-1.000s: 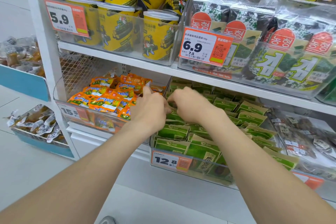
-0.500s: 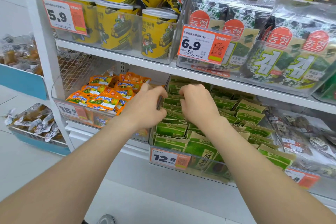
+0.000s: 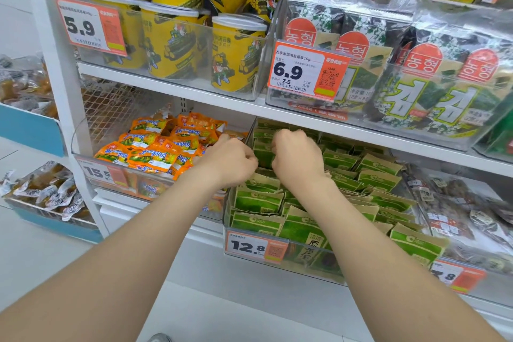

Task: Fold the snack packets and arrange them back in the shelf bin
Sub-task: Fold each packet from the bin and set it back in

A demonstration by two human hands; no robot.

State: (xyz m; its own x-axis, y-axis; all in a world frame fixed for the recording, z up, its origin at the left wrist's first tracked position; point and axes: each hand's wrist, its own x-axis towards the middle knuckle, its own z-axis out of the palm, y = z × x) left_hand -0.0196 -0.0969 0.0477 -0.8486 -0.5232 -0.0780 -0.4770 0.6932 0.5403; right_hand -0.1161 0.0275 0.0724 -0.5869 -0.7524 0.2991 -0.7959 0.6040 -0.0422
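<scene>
Found green packets (image 3: 258, 200) packed in the clear bin (image 3: 305, 266), right of orange packets (image 3: 155, 153). Reached over its far rows with left hand (image 3: 230, 161) and right hand (image 3: 297, 158), fingers curled, nearly touching; could not tell whether gripping a packet.

- I get one view only: the head camera, wide-angle, facing forward and a little down at the shelf (image 3: 222, 105).
- It sits close, within arm's reach: left hand (image 3: 230, 159) and right hand (image 3: 297, 158) mid-frame.
</scene>
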